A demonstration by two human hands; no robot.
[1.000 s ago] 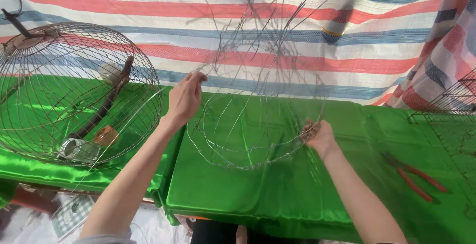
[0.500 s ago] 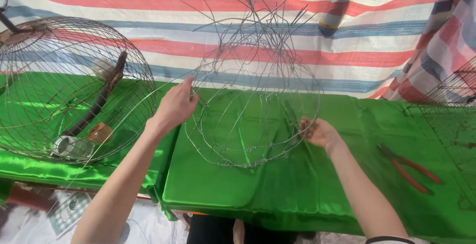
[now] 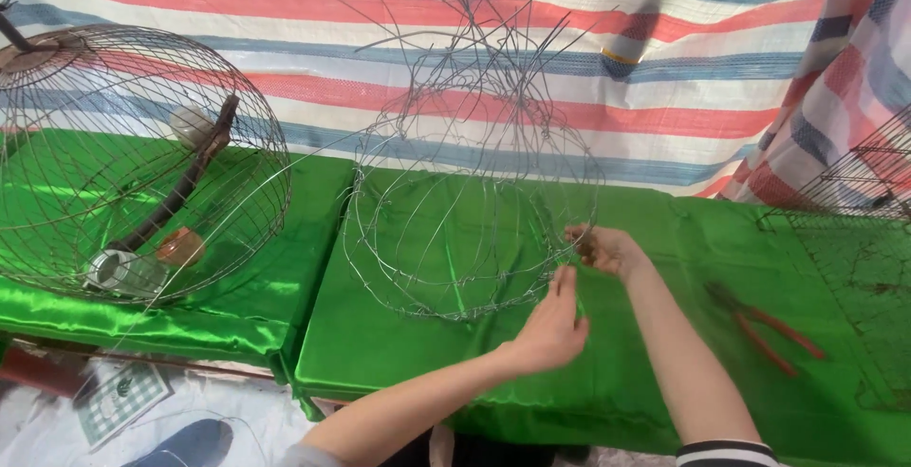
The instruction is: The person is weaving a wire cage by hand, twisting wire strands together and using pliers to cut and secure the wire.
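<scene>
Wirework on our half-made wire cage (image 3: 465, 211) is well along: its lower hoops and ribs stand woven on the green table (image 3: 399, 353), while the upper strands splay loose and untied. Our right hand (image 3: 604, 251) has its fingers pinched on the rim wire at the cage's right side, and our left hand (image 3: 550, 329) touches that rim just below, fingers close together. A finished domed cage (image 3: 133, 158) stands to the left; red-handled pliers (image 3: 764, 329) lie unused on the right.

green satin cloth (image 3: 399, 353) | red-white-blue striped tarp (image 3: 664, 59) | grey wire frame (image 3: 465, 201) | red-handled pliers (image 3: 764, 329)
</scene>
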